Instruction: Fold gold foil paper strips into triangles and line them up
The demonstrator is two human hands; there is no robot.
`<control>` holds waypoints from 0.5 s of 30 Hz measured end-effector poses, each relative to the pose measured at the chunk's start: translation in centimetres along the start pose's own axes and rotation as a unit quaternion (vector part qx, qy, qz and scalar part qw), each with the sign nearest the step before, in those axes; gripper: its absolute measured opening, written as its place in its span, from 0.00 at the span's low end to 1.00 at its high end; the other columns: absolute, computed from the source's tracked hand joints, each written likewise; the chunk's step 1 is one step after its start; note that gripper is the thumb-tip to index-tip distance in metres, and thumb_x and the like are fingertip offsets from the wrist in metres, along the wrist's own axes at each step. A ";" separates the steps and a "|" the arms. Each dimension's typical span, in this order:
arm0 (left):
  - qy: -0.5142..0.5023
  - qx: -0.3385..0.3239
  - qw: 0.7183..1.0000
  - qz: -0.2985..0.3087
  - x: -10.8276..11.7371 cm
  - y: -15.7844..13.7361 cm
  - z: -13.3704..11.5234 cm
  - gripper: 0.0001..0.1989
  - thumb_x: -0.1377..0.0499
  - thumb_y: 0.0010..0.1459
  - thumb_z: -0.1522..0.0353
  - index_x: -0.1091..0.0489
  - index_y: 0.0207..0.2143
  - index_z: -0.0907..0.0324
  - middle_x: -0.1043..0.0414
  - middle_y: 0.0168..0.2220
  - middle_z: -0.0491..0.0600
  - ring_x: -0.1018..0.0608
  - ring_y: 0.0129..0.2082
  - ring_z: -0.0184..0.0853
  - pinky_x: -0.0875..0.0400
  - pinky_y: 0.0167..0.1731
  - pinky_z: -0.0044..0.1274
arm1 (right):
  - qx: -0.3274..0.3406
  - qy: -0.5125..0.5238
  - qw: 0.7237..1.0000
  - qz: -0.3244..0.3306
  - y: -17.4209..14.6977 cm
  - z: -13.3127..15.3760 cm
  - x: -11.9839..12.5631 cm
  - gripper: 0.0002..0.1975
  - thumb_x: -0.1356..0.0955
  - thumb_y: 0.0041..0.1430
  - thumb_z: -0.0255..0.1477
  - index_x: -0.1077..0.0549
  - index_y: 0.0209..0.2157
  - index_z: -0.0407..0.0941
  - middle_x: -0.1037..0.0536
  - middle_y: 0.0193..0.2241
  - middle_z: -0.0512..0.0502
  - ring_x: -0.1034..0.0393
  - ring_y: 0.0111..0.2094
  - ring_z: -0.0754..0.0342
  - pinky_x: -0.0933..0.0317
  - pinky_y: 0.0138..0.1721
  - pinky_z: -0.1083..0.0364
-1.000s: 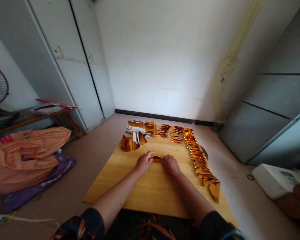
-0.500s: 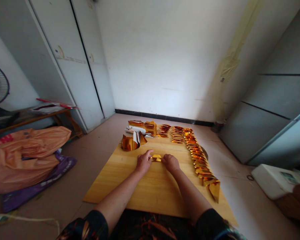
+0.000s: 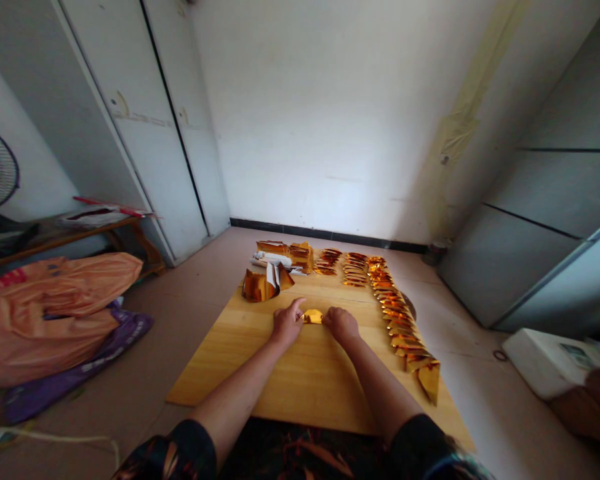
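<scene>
At lower centre, left hand [image 3: 287,325] and right hand [image 3: 343,325] are pinching opposite ends of a gold foil piece [image 3: 313,317], fingers closed, seemingly steadying it.

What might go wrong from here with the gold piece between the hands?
The gold piece could crease or tear if the left hand and right hand, at its two ends, pull unevenly. The long row of folded pieces runs close to the board's right edge; a bump might knock some off.

Foil piece [image 3: 313,317] shiny gold; board [image 3: 305,387] yellow-brown, grained; bag [image 3: 35,347] orange
</scene>
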State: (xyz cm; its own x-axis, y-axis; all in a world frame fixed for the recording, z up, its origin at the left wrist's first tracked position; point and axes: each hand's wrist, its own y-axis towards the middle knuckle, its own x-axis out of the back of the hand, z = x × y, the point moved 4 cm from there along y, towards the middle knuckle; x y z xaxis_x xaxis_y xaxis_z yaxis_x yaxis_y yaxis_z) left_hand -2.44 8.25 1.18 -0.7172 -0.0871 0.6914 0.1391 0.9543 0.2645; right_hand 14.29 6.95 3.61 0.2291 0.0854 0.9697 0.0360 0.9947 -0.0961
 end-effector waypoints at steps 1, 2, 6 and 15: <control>0.005 -0.003 1.000 0.000 0.1 -0.1 -0.1 0.29 0.44 0.48 0.81 0.36 0.53 0.54 0.26 0.29 0.39 0.27 0.27 0.26 0.35 0.37 0.22 | 0.006 -0.003 1.000 -0.006 0.0 -0.1 -0.1 0.13 0.38 0.62 0.35 0.25 0.38 0.45 0.22 0.38 0.42 0.28 0.38 0.52 0.44 0.33 0.58; 0.012 -0.011 1.000 0.000 0.1 -0.2 -0.2 0.30 0.44 0.47 0.81 0.36 0.53 0.54 0.26 0.28 0.39 0.27 0.27 0.26 0.35 0.38 0.23 | 0.016 -0.005 1.000 -0.014 -0.1 -0.2 -0.2 0.13 0.38 0.63 0.35 0.25 0.38 0.45 0.22 0.37 0.43 0.28 0.38 0.53 0.45 0.33 0.59; 0.050 -0.055 0.997 -0.004 0.3 -0.6 -0.6 0.31 0.46 0.44 0.83 0.33 0.51 0.54 0.27 0.28 0.40 0.27 0.30 0.29 0.38 0.43 0.27 | 0.073 -0.001 0.996 -0.052 -0.6 -0.6 -0.7 0.11 0.38 0.63 0.33 0.25 0.36 0.47 0.23 0.36 0.47 0.30 0.37 0.56 0.46 0.34 0.60; 0.079 -0.107 0.990 0.041 0.2 -0.6 -0.8 0.16 0.46 0.44 0.82 0.26 0.32 0.58 0.25 0.29 0.46 0.27 0.33 0.33 0.37 0.36 0.24 | 0.139 -0.003 0.985 -0.098 -1.6 -0.8 -0.8 0.09 0.37 0.60 0.27 0.25 0.35 0.47 0.25 0.34 0.48 0.32 0.37 0.57 0.47 0.36 0.61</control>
State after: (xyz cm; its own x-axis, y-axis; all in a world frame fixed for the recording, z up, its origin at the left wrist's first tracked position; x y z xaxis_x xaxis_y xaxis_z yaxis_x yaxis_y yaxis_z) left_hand -2.17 7.40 1.66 -0.5844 -0.0723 0.8082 0.3451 0.8793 0.3282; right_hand 14.85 5.28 2.83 0.2376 -0.1105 0.9651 -0.1885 0.9694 0.1574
